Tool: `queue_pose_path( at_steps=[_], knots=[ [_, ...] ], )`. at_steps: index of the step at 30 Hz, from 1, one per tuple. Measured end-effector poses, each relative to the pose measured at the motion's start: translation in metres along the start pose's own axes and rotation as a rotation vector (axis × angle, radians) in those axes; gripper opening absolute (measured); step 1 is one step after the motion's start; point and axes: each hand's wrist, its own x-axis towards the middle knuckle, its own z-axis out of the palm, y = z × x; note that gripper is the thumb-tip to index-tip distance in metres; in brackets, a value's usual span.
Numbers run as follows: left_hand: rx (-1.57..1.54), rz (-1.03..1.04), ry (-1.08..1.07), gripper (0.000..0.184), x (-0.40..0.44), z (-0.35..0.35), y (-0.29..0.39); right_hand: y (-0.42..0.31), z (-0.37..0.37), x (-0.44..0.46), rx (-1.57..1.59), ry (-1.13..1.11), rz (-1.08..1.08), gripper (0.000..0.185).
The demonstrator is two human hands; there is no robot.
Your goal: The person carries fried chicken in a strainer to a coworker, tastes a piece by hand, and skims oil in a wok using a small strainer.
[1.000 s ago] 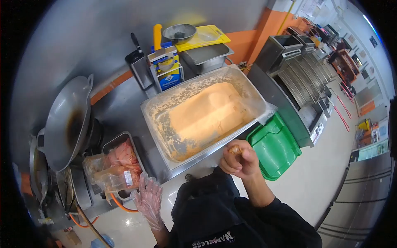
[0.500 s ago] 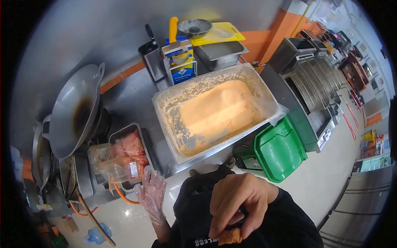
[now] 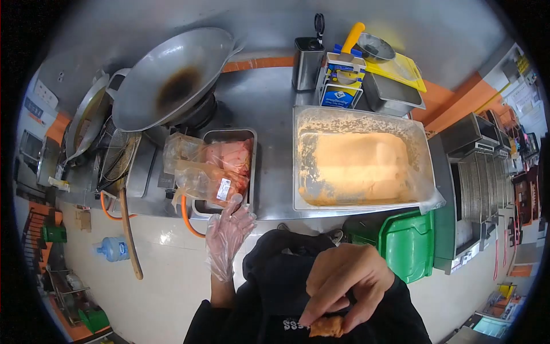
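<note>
My right hand (image 3: 346, 286) is bare and pinches a small browned piece of food (image 3: 326, 327) low in front of my dark clothing. My left hand (image 3: 229, 238) wears a clear plastic glove, its fingers spread, just below a metal tray (image 3: 254, 172). In that tray lie clear plastic bags of raw pink meat (image 3: 229, 157), one with a white label. Farther right, a large rectangular pan (image 3: 298, 160) holds orange-tinted powder (image 3: 361, 166).
A big wok (image 3: 172, 74) sits on a burner at the left, near a strainer (image 3: 119, 155). Behind the pan stand a knife holder (image 3: 306, 63), boxes (image 3: 342, 80) and a yellow board (image 3: 401, 71). A green bin lid (image 3: 407, 246) is below; fryer baskets (image 3: 481, 183) are at right.
The view has turned left, so the counter items appear farther right. My right hand first came closer and lower with the food piece. My gloved left hand stays near the meat tray.
</note>
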Motion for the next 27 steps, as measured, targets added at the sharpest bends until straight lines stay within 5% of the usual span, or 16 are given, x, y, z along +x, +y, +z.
queue_pose_path(
  at_steps=[6,21,27],
  knots=[
    [0.017,0.053,0.043,0.069,-0.010,-0.007,0.012,0.006,0.005,0.010,0.134,0.028,-0.019,0.037],
    [-0.002,0.059,0.024,0.064,-0.003,-0.010,0.014,0.002,-0.004,0.018,-0.017,-0.397,-0.163,0.019],
    [-0.024,0.024,0.013,0.067,0.002,-0.011,0.011,0.001,0.014,0.028,0.050,-0.210,-0.319,0.034]
  ],
)
